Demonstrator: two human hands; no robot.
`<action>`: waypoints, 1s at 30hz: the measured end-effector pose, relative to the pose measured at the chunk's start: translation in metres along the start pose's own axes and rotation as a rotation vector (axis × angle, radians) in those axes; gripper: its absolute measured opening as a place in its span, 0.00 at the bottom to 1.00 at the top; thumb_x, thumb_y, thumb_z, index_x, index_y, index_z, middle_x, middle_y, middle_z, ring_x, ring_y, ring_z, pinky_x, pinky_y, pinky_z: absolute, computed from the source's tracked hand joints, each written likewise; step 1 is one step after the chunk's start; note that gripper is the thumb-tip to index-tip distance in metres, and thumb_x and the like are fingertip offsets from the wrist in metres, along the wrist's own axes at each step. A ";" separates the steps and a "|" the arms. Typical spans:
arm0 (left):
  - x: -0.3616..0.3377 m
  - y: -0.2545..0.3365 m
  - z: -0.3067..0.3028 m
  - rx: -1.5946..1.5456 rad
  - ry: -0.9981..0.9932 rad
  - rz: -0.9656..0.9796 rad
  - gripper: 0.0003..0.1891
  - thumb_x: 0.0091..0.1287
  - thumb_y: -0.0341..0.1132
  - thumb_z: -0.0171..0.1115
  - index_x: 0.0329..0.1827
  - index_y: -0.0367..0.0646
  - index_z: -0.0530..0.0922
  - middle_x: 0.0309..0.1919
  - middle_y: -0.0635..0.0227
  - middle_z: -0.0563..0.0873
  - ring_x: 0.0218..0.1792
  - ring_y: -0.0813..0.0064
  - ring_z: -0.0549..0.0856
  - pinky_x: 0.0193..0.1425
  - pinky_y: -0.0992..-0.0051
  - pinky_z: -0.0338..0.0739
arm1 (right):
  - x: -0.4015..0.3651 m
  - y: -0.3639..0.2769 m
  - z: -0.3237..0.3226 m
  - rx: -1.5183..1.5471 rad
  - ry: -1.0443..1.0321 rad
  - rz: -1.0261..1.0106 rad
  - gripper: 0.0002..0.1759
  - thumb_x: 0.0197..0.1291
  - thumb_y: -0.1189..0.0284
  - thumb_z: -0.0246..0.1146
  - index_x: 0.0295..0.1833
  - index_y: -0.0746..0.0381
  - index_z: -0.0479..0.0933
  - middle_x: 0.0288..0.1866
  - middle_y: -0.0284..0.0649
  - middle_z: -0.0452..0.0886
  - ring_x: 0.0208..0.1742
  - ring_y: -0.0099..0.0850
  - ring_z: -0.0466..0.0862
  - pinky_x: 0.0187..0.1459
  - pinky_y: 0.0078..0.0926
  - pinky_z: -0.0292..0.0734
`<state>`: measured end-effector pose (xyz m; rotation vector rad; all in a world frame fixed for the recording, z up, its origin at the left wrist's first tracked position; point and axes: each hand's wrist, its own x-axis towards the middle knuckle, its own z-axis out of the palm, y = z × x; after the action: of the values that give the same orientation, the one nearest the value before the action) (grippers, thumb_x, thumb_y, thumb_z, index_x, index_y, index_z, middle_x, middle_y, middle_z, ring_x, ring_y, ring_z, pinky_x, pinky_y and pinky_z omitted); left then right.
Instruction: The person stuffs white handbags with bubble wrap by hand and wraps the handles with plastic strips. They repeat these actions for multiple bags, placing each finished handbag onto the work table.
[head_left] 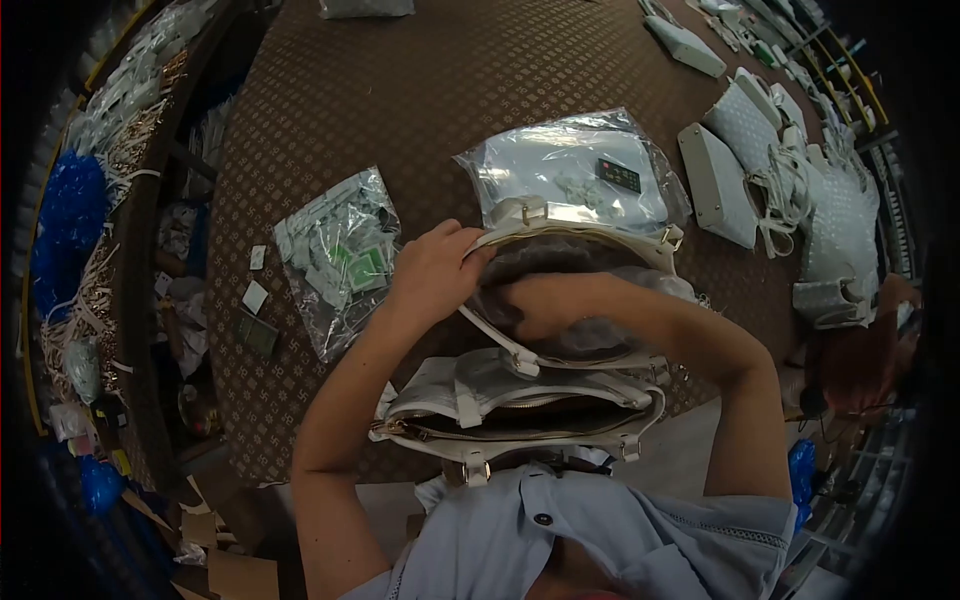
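Observation:
A white handbag (515,362) stands on the brown patterned table, its mouth spread wide and grey plastic wrapping visible inside. My left hand (435,265) is closed on the left rim of this bag. Reaching in from the right, my right hand (540,303) is inside the mouth against the plastic; its fingers are hidden. Nearer to my body sits a second white handbag (545,438), unzipped, with gold-coloured buckles on its straps.
Left of the bags lies a transparent bag of small white and green packets (340,255). Behind them is a plastic-wrapped white bag (520,160) with a dark label. More white handbags (718,185) line the right side. Small cards (255,297) lie at left.

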<state>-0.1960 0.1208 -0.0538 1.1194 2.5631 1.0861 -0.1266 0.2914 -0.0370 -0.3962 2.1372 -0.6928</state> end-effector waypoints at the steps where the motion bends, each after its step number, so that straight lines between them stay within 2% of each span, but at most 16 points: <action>1: -0.002 -0.003 -0.001 0.022 0.016 0.002 0.10 0.60 0.41 0.60 0.40 0.47 0.81 0.31 0.65 0.80 0.31 0.57 0.82 0.33 0.62 0.76 | -0.013 -0.003 -0.004 -0.033 0.063 -0.044 0.34 0.48 0.61 0.63 0.61 0.62 0.65 0.40 0.52 0.80 0.41 0.45 0.80 0.45 0.38 0.74; 3: -0.002 -0.005 -0.003 0.043 0.031 0.007 0.10 0.59 0.41 0.61 0.40 0.47 0.81 0.31 0.66 0.80 0.30 0.58 0.82 0.32 0.64 0.76 | -0.071 -0.028 -0.031 -0.139 0.044 0.205 0.40 0.44 0.61 0.66 0.64 0.62 0.62 0.50 0.50 0.77 0.50 0.44 0.78 0.51 0.39 0.71; 4: -0.002 -0.003 -0.004 0.039 0.096 0.013 0.11 0.58 0.40 0.62 0.40 0.46 0.81 0.32 0.66 0.80 0.30 0.59 0.82 0.32 0.65 0.77 | -0.085 -0.017 -0.028 -0.140 0.047 0.210 0.40 0.44 0.61 0.66 0.64 0.62 0.62 0.50 0.50 0.77 0.50 0.44 0.78 0.51 0.39 0.71; 6: 0.002 0.009 -0.008 0.038 0.160 0.035 0.11 0.57 0.40 0.64 0.40 0.45 0.80 0.32 0.66 0.80 0.30 0.60 0.82 0.32 0.67 0.77 | -0.110 0.003 -0.019 -0.683 0.379 0.203 0.44 0.39 0.61 0.69 0.64 0.62 0.62 0.56 0.45 0.73 0.57 0.41 0.73 0.56 0.38 0.66; 8: 0.004 0.030 -0.011 0.154 0.356 0.359 0.12 0.56 0.39 0.65 0.40 0.44 0.81 0.32 0.67 0.81 0.32 0.63 0.82 0.31 0.69 0.76 | -0.120 0.013 -0.012 -0.670 0.448 0.290 0.45 0.37 0.62 0.70 0.65 0.63 0.62 0.55 0.44 0.72 0.57 0.40 0.72 0.56 0.38 0.65; 9: 0.004 0.039 -0.010 0.151 0.348 0.367 0.12 0.56 0.39 0.65 0.40 0.44 0.81 0.32 0.67 0.81 0.32 0.63 0.82 0.31 0.69 0.76 | -0.123 0.016 -0.008 -0.657 0.501 0.366 0.46 0.36 0.64 0.70 0.65 0.63 0.62 0.54 0.42 0.71 0.57 0.39 0.70 0.57 0.38 0.64; 11: 0.005 0.054 -0.005 -0.028 -0.100 0.562 0.17 0.55 0.45 0.66 0.42 0.44 0.80 0.37 0.63 0.82 0.38 0.62 0.83 0.35 0.68 0.77 | -0.125 0.019 -0.003 -0.705 0.545 0.339 0.42 0.39 0.68 0.68 0.65 0.63 0.63 0.50 0.42 0.71 0.54 0.39 0.71 0.55 0.36 0.64; 12: 0.010 0.057 -0.001 -0.028 -0.109 0.566 0.17 0.55 0.45 0.66 0.42 0.44 0.80 0.37 0.63 0.82 0.38 0.62 0.83 0.35 0.68 0.77 | -0.124 0.020 0.000 -0.758 0.589 0.307 0.39 0.41 0.72 0.66 0.64 0.62 0.64 0.46 0.42 0.72 0.50 0.39 0.73 0.53 0.35 0.65; 14: 0.026 0.061 0.010 -0.280 -0.521 0.232 0.28 0.49 0.54 0.68 0.45 0.40 0.79 0.41 0.57 0.82 0.42 0.59 0.83 0.42 0.66 0.78 | -0.124 0.022 0.002 -0.662 0.604 0.228 0.37 0.42 0.75 0.64 0.64 0.62 0.64 0.45 0.42 0.72 0.49 0.39 0.73 0.53 0.35 0.65; 19: 0.033 0.090 0.045 0.040 -0.723 0.160 0.39 0.49 0.57 0.65 0.56 0.35 0.69 0.42 0.47 0.81 0.44 0.49 0.81 0.49 0.62 0.76 | -0.123 0.024 0.005 -0.507 0.584 0.083 0.35 0.43 0.79 0.62 0.63 0.62 0.64 0.47 0.43 0.72 0.50 0.41 0.73 0.53 0.35 0.66; 21: 0.034 0.085 0.056 -0.060 -0.557 0.136 0.27 0.53 0.44 0.60 0.53 0.35 0.72 0.37 0.50 0.82 0.37 0.55 0.83 0.44 0.64 0.77 | -0.135 0.030 0.004 -0.562 0.772 0.090 0.35 0.43 0.77 0.63 0.62 0.61 0.64 0.49 0.42 0.74 0.52 0.40 0.74 0.53 0.35 0.68; 22: 0.036 0.081 0.055 -0.060 -0.565 0.138 0.27 0.53 0.44 0.60 0.53 0.35 0.72 0.37 0.50 0.82 0.37 0.55 0.83 0.44 0.64 0.77 | -0.140 0.031 0.006 -0.556 0.774 0.094 0.35 0.43 0.77 0.63 0.62 0.61 0.64 0.49 0.42 0.74 0.52 0.40 0.74 0.53 0.35 0.68; 24: 0.045 0.071 0.045 -0.339 -0.523 0.006 0.18 0.53 0.34 0.56 0.46 0.36 0.77 0.35 0.50 0.82 0.36 0.55 0.83 0.42 0.64 0.76 | -0.148 0.033 0.011 -0.468 0.780 0.318 0.40 0.40 0.74 0.67 0.64 0.58 0.63 0.53 0.41 0.72 0.55 0.38 0.73 0.52 0.30 0.70; 25: 0.046 0.063 0.049 -0.394 -0.571 -0.022 0.14 0.55 0.30 0.53 0.44 0.39 0.78 0.32 0.58 0.83 0.32 0.63 0.82 0.39 0.68 0.75 | -0.149 0.034 0.013 -0.466 0.784 0.317 0.40 0.40 0.74 0.67 0.64 0.58 0.63 0.53 0.41 0.72 0.55 0.38 0.73 0.52 0.30 0.70; 27: 0.047 0.055 0.050 -0.528 -0.668 -0.063 0.14 0.55 0.30 0.52 0.43 0.38 0.78 0.30 0.62 0.82 0.31 0.68 0.81 0.38 0.71 0.74 | -0.149 0.036 0.016 -0.512 0.817 0.272 0.31 0.43 0.73 0.65 0.58 0.59 0.69 0.48 0.41 0.75 0.49 0.35 0.76 0.44 0.33 0.74; 30: 0.048 0.049 0.054 -0.701 -0.871 -0.092 0.14 0.55 0.31 0.52 0.42 0.38 0.78 0.28 0.69 0.80 0.30 0.76 0.77 0.37 0.75 0.72 | -0.144 0.048 0.010 -0.661 0.819 0.192 0.26 0.43 0.75 0.65 0.53 0.58 0.71 0.46 0.38 0.75 0.46 0.34 0.77 0.42 0.33 0.75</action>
<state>-0.1807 0.2064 -0.0531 0.9552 1.3922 1.0230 -0.0332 0.3985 0.0185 -0.2553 3.1270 0.0225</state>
